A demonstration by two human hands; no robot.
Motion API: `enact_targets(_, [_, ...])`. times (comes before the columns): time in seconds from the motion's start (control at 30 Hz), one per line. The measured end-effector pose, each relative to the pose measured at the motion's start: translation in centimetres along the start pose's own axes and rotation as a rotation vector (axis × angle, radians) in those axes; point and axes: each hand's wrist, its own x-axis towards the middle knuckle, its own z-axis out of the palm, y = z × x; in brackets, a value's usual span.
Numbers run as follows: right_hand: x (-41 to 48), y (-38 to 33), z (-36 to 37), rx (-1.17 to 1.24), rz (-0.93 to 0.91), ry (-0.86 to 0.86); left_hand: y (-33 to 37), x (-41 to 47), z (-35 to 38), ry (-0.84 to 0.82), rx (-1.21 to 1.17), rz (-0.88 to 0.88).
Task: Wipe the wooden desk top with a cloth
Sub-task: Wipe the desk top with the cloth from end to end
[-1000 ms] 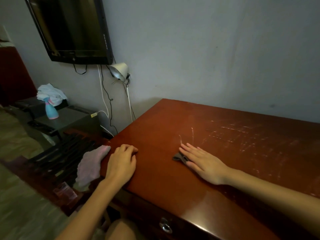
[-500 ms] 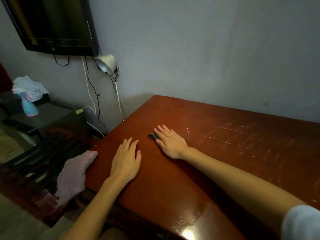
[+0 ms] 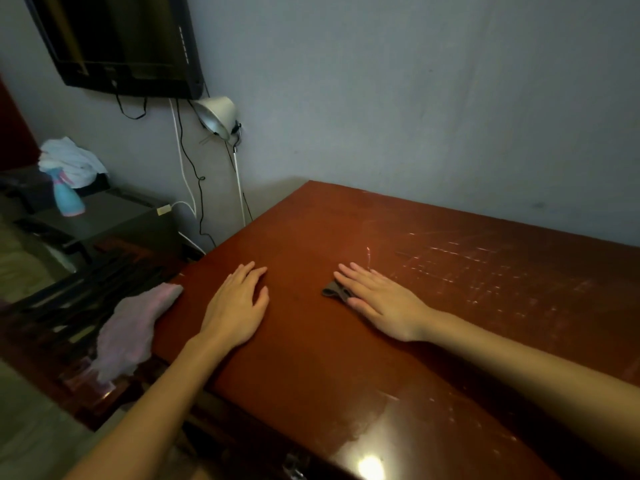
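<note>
- Head view: the right hand (image 3: 384, 306) lies flat on the wooden surface (image 3: 346, 368), fingers straight, pressing a small dark cloth (image 3: 332, 290) that peeks out by its thumb.
- The left hand (image 3: 235, 306) rests flat nearby, fingers straight and slightly apart, holding nothing.
- A pink cloth (image 3: 135, 327) hangs over the surface's left edge, untouched.
- Wiping looks partway done: the near part shines, while the pale streaks on the right probably still need wiping.
</note>
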Motion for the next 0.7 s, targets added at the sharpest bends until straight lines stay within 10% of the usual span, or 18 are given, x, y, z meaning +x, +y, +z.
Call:
enact_targets(0.3, [8.2,4.1,-0.2,-0.019,0.258,0.004,-0.3,-0.3,0.3,0.004,-0.001,0.013])
enact_targets(0.7, [5.6,-1.5,0.6,-0.008,-0.093,-0.003,-0.4,-0.1,0.1,-0.027,0.038,0.021])
